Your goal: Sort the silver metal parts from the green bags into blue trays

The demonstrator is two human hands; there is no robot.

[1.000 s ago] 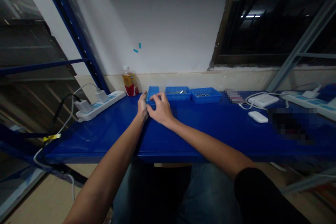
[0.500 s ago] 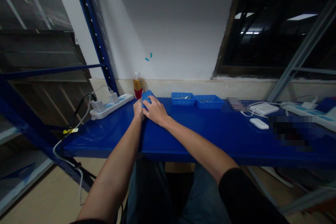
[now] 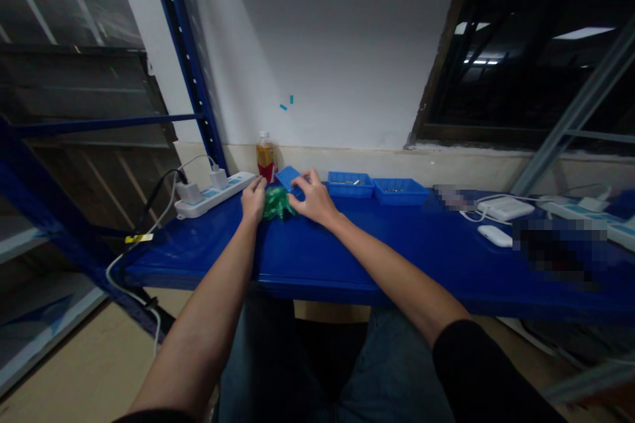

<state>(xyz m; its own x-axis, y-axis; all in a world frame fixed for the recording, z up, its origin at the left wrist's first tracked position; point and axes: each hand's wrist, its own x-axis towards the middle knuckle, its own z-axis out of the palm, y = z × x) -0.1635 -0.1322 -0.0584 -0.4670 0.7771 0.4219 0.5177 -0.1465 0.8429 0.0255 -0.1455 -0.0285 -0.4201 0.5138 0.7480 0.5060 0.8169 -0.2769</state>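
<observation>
My right hand (image 3: 317, 198) is closed on a small blue plastic tray (image 3: 288, 176), which is tilted, its flat side showing. Beneath the tray lies a crumpled green plastic bag (image 3: 278, 203) on the blue table. My left hand (image 3: 254, 199) is at the bag's left edge, fingers closed on it, though the exact grip is partly hidden. Whatever the bag or the tray may contain does not show.
Two blue trays, a left one (image 3: 350, 185) and a right one (image 3: 400, 192), hold small metal parts. A drink bottle (image 3: 266, 157) stands by the wall. Power strips lie at left (image 3: 215, 197) and right (image 3: 590, 215), with cables and a white case (image 3: 495, 236) nearby.
My hands have moved apart, the right one lifting the blue tray rightward. The green bag, hidden before, now shows between them. The view has shifted slightly.
</observation>
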